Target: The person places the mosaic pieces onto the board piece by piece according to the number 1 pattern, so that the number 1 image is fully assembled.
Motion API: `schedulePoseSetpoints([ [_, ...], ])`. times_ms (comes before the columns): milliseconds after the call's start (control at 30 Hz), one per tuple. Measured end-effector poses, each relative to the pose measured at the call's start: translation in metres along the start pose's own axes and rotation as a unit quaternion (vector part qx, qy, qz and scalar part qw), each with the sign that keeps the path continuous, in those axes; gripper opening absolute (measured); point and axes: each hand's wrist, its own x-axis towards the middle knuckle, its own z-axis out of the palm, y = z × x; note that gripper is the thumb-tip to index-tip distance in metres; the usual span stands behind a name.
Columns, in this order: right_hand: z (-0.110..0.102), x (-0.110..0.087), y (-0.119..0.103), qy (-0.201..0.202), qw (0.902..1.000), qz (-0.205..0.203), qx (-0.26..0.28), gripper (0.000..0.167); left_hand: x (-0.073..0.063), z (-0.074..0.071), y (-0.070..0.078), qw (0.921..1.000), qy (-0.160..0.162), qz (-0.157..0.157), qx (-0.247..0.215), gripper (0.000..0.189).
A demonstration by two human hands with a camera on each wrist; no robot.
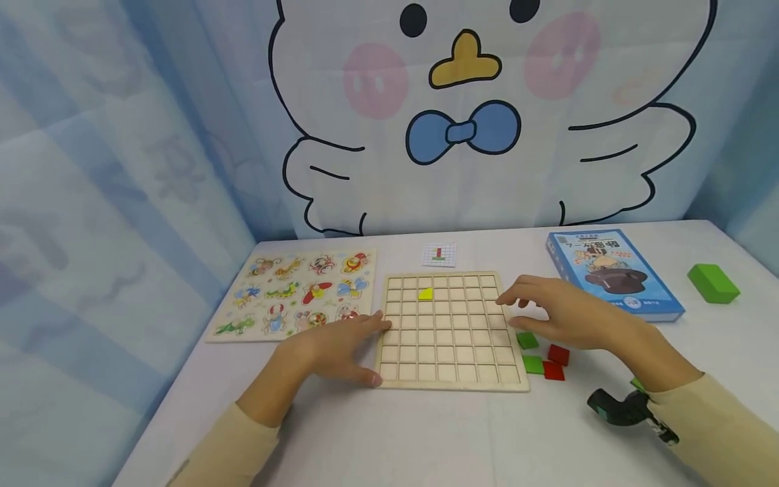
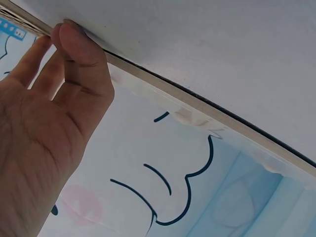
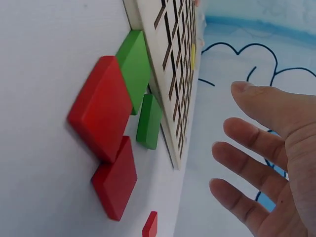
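Note:
A square wooden grid board (image 1: pixel 453 336) lies in the middle of the table. My left hand (image 1: pixel 337 346) touches its left edge, thumb by the near corner and fingers farther up. In the left wrist view the fingertips are right at a board's edge. One small yellow piece (image 1: pixel 425 294) sits in an upper cell. My right hand (image 1: pixel 562 314) hovers at the board's right edge with fingers spread and nothing in them. Just below that hand are green tiles (image 1: pixel 532 364) and red tiles (image 1: pixel 554 370); in the right wrist view, one red tile (image 3: pixel 101 108) overlaps a green one.
An insect picture board (image 1: pixel 304 291) lies to the left. Behind the grid is a small pattern card (image 1: pixel 439 255). A blue box (image 1: pixel 617 270) and a green block (image 1: pixel 713 283) are at the right. A patterned curtain (image 1: pixel 462 189) hangs behind the table.

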Motion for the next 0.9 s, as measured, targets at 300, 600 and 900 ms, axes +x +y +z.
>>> schedulePoseSetpoints([
  [300,0.009,-0.004,0.012,0.02,0.9995,-0.016,0.019,0.031,-0.018,0.005,-0.012,0.9994,0.017,-0.029,0.005,0.093],
  [600,-0.001,-0.032,0.023,0.016,0.9987,0.019,0.045,0.03,-0.009,0.004,-0.007,0.9999,0.015,0.0,0.007,0.092],
  [900,-0.003,-0.059,0.029,-0.022,0.995,0.059,0.077,0.031,-0.003,0.004,-0.005,0.9998,0.009,0.013,0.011,0.092],
])
